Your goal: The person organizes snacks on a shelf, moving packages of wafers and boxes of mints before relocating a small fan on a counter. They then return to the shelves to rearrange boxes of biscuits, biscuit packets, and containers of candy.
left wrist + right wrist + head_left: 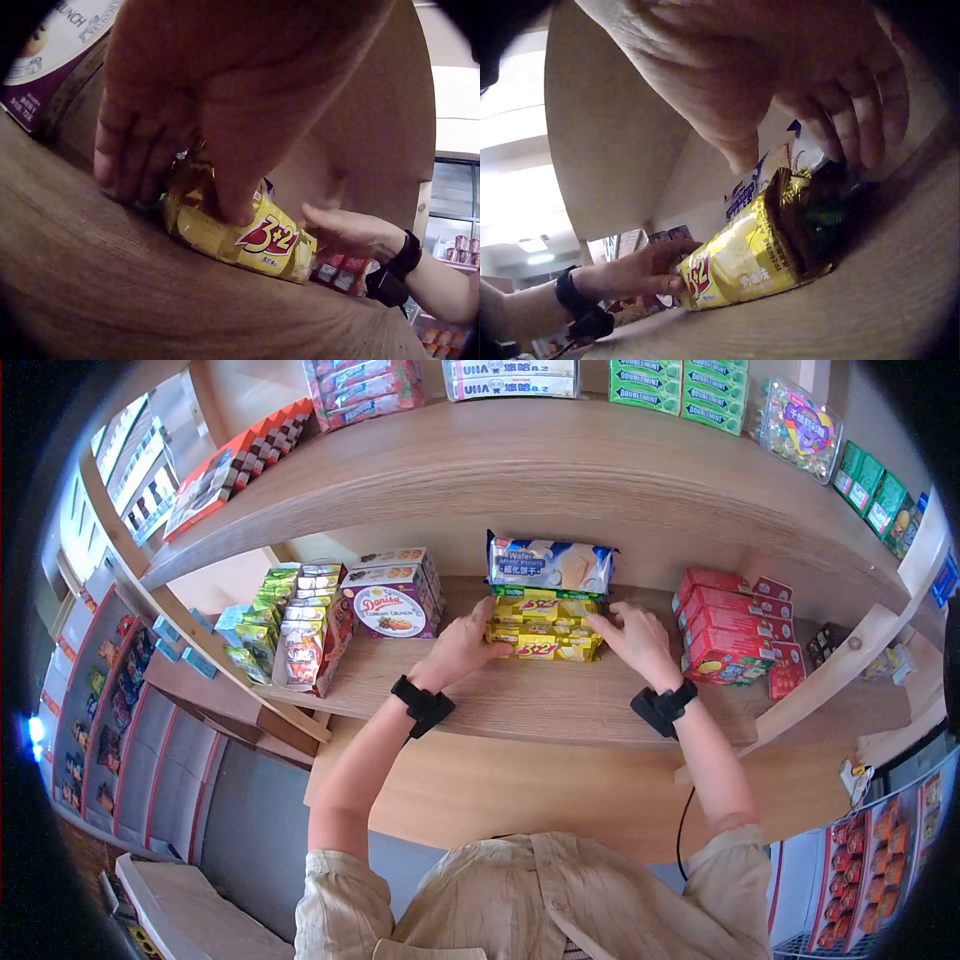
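Yellow biscuit packs [545,650] marked "3+2" are lined up one behind another on the middle shelf, in front of a blue-and-white wafer pack [575,568]. My left hand [458,648] holds their left end, thumb on the front pack's face and fingers round the end; the left wrist view shows that thumb over the yellow wrapper [274,244]. At the right end is my right hand [638,645], its fingers loosely extended. In the right wrist view its thumb hovers close above the wrapper's end [776,240], and its fingers reach toward the back of the row.
On the left stand a purple Danisa box [392,605] and trays of small packets [305,640]. Stacked red boxes [725,625] occupy the right. An upper shelf [520,460] overhangs, bearing gum and candy. Wooden posts [850,650] frame the sides.
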Motion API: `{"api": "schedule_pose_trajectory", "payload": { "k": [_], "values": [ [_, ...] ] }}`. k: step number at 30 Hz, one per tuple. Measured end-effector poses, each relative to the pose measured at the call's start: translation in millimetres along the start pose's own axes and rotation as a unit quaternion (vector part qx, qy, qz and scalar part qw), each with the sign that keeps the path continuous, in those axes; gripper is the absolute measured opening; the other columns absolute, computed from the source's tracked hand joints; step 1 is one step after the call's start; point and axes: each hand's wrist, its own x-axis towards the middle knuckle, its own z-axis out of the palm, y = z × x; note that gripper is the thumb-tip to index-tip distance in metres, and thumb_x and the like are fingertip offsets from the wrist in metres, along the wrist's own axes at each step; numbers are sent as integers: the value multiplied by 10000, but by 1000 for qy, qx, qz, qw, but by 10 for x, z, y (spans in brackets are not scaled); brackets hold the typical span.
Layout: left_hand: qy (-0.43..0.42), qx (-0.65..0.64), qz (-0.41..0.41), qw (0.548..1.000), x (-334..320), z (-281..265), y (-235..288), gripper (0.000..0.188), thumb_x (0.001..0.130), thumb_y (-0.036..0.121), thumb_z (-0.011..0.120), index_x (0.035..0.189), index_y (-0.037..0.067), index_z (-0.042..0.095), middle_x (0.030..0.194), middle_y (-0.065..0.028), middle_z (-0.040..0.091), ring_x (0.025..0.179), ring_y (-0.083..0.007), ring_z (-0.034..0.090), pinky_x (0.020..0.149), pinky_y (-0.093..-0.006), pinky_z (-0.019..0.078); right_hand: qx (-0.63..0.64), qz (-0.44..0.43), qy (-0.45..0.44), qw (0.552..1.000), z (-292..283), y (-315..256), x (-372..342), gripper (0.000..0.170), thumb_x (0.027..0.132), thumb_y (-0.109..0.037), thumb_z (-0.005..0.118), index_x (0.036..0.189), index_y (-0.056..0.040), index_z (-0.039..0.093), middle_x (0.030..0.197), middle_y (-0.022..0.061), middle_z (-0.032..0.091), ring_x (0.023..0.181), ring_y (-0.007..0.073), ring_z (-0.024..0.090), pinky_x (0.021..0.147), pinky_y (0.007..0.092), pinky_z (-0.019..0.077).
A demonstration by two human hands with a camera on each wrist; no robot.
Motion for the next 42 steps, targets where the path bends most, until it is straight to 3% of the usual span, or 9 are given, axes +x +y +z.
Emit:
{"api": "schedule_pose_trajectory", "payload": {
  "k": [8,11,16,18,20,24,31,40,42],
  "values": [
    [4,8,-29,1000,6,-15,26,688,793,377,696,1270,-39,423,1008,-281,616,953,-395,613,785,-425,499,-34,22,-14,999,3,-96,162,579,757,-619,592,768,-50,700,781,208,667,790,342,658,678,447,505],
    [47,3,-17,999,106,-70,25,660,802,418,671,1224,-47,468,981,-272,626,941,-395,614,785,-440,494,-30,36,6,999,44,-27,217,524,763,-566,624,833,-50,682,745,137,678,775,331,660,663,418,506],
    [30,-38,-6,999,349,-91,-44,589,800,422,672,1121,-60,561,907,-245,645,861,-363,642,745,-403,506,-15,-7,232,972,203,169,540,608,740,-440,694,1131,6,561,976,224,640,899,400,623,760,437,496],
    [-51,-24,-65,996,433,-99,-4,566,808,389,696,1140,-50,562,961,-228,657,901,-271,658,762,-349,511,66,-44,200,977,284,361,794,585,742,-431,694,1107,13,581,983,223,641,919,370,625,790,401,490],
    [-55,-20,-65,996,457,-109,14,576,795,385,712,1147,-46,562,954,-210,661,888,-256,656,758,-338,510,200,11,49,979,285,404,904,571,735,-423,708,1083,16,598,990,222,642,920,326,628,809,361,483],
    [-50,-46,-61,996,450,-85,-70,568,769,363,744,1136,-32,564,924,-163,660,839,-224,641,742,-319,507,409,-15,23,912,386,398,953,425,761,-317,737,1051,-24,634,992,106,674,886,209,629,809,326,479],
    [-81,-21,-67,994,539,-126,-46,557,728,392,776,1043,-10,554,894,-136,637,831,-219,613,743,-315,491,360,17,1,933,285,264,927,400,781,-261,730,1086,-28,616,1043,87,655,942,175,604,832,308,464],
    [-85,-6,-64,994,565,-175,-23,587,708,427,782,1028,-6,550,925,-155,626,874,-254,601,775,-327,478,511,-23,95,854,58,10,824,290,817,-199,692,1039,-31,609,986,75,653,888,160,610,775,296,472],
    [-85,-3,-48,995,562,-191,-14,589,703,428,787,1018,-11,554,928,-156,628,877,-248,601,777,-321,479,595,-61,-10,801,-65,211,842,249,843,-170,662,1044,-41,591,1006,57,644,910,154,609,779,299,470]
  ]
}}
